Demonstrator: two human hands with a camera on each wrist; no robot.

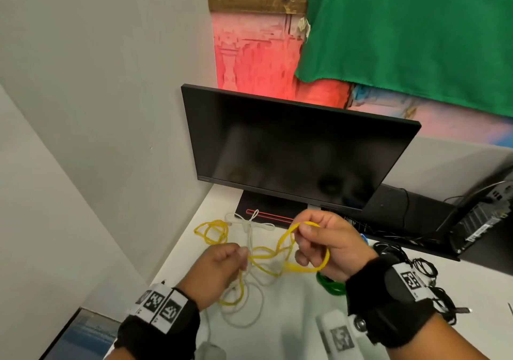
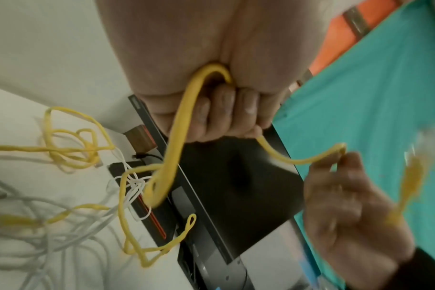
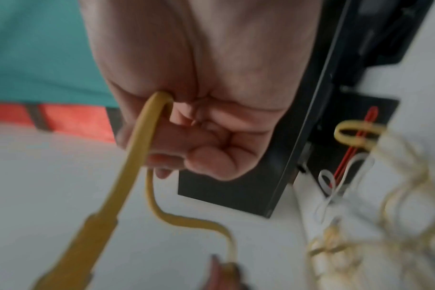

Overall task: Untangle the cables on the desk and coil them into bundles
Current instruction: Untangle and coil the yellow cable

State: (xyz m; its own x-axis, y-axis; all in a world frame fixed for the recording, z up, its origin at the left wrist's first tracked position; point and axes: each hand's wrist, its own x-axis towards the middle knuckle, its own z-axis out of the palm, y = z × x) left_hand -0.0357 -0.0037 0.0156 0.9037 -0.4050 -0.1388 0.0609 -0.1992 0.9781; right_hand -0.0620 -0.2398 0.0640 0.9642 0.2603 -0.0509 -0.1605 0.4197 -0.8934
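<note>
From the head view, both hands work over the white table point(image 1: 291, 304). The left hand point(image 1: 219, 268) is closed round a stretch of the thin yellow network cable point(image 1: 266, 257), and the right hand point(image 1: 330, 246) pinches a raised loop of the same cable between thumb and fingers. More of the yellow cable lies in a loose pile toward the far left of the table, crossing a thin white cable point(image 1: 249, 237) that is knotted near the black monitor point(image 1: 291, 151) base. A green coiled cable point(image 1: 330, 284) peeks out under the right wrist, and black cables point(image 1: 416, 265) sprawl to the right.

The left wrist view shows the left hand's fingers point(image 2: 226, 109) curled over the yellow cable, which runs across to the right hand, its plug dangling beyond.

The right wrist view, blurred, shows the right hand's fingers point(image 3: 211, 149) folded on the cable, a yellow plug boot point(image 3: 92, 241) hanging below.

The risk, as I judge it, is that pulling now tightens the yellow cable where it crosses the white one, or drags that knot along; the monitor base also stands close enough to snag a loop.
</note>
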